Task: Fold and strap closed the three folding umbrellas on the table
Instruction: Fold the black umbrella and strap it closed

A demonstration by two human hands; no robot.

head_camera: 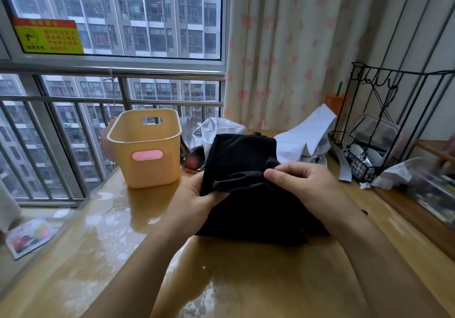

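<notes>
A black folding umbrella (246, 160) stands in the middle of the table, its loose canopy spread towards me. My left hand (197, 197) grips its left side with the thumb pressed on the fabric. My right hand (302, 182) pinches a fold of the black cloth from the right. Behind it lies a silver-white umbrella (209, 130), crumpled, next to the basket. A pale lilac-white umbrella (307, 135) lies loose at the back right. The black umbrella's handle and strap are hidden by the cloth.
A yellow plastic basket (145, 148) with a pink handle slot stands at the back left. A black wire rack (384, 125) with small items stands on the right, crumpled paper (394, 172) beside it. The glossy wooden table (234, 280) runs along a window railing.
</notes>
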